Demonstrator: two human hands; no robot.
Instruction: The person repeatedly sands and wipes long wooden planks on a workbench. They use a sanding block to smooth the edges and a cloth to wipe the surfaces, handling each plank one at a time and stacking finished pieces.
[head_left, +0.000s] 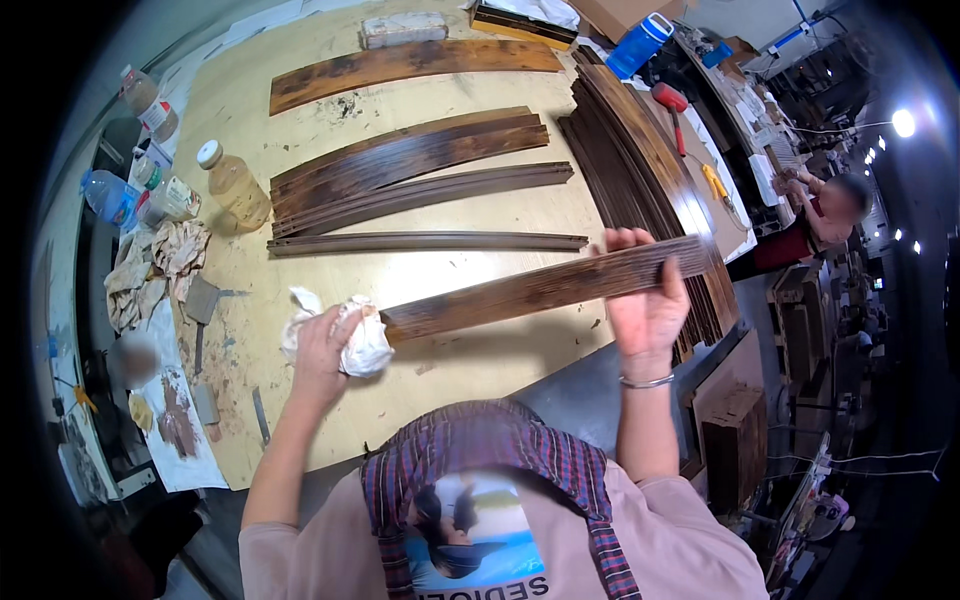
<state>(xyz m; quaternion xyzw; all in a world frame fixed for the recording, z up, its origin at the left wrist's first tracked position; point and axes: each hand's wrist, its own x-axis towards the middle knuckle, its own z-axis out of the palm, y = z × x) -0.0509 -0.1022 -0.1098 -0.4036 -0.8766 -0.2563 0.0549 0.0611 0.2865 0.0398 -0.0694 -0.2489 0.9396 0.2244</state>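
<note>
A dark brown wooden plank point(520, 297) spans the space between my two hands, above the table's near part. My right hand point(645, 305) grips its right end, with the thumb on the near edge and fingertips over the far edge. A crumpled white cloth point(366, 347) is bunched in my left hand point(325, 348), pressed at the plank's left end. Beyond it lie a narrow dark strip point(430, 242), several stacked boards point(410, 160) and a lighter brown board point(420, 70).
A stack of dark planks point(640, 170) lines the table's right side. A bottle of yellowish liquid point(238, 188) stands at the left, near stained rags point(180, 248) and a brush point(200, 305). A red mallet point(670, 100) and blue jug point(640, 45) are far right. Another person point(825, 215) works beyond.
</note>
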